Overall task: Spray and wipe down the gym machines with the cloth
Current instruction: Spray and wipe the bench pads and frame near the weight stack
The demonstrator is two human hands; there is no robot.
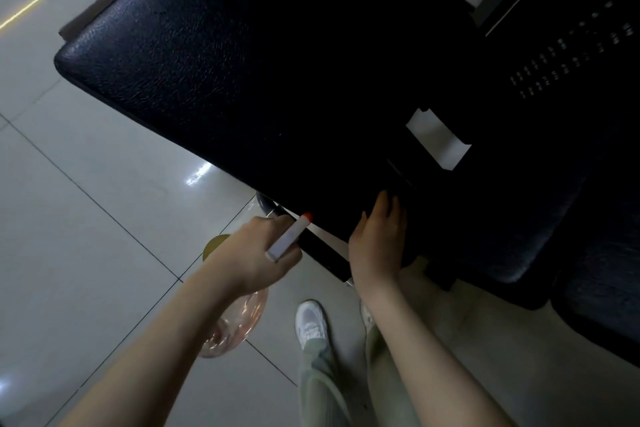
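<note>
Left hand (263,253) grips the clear pinkish plastic spray bottle (239,319), aimed at the black textured vinyl pad (207,55) ahead; right hand (377,246) rests flat alongside. Spraying step: the trigger squeeze looks next.

Spray bottle (242,319): clear, pink-tinted round body, lower centre-left of frame, partly behind the forearm. White spray head, orange tip aimed up-right at the pad's near edge. Left hand (256,253) grips it at the neck. Machine pad (214,55): black grained upholstery, rounded corners, lying diagonally across upper centre, right half lost in shadow. Right hand (377,243) rests on its lower edge.
</note>
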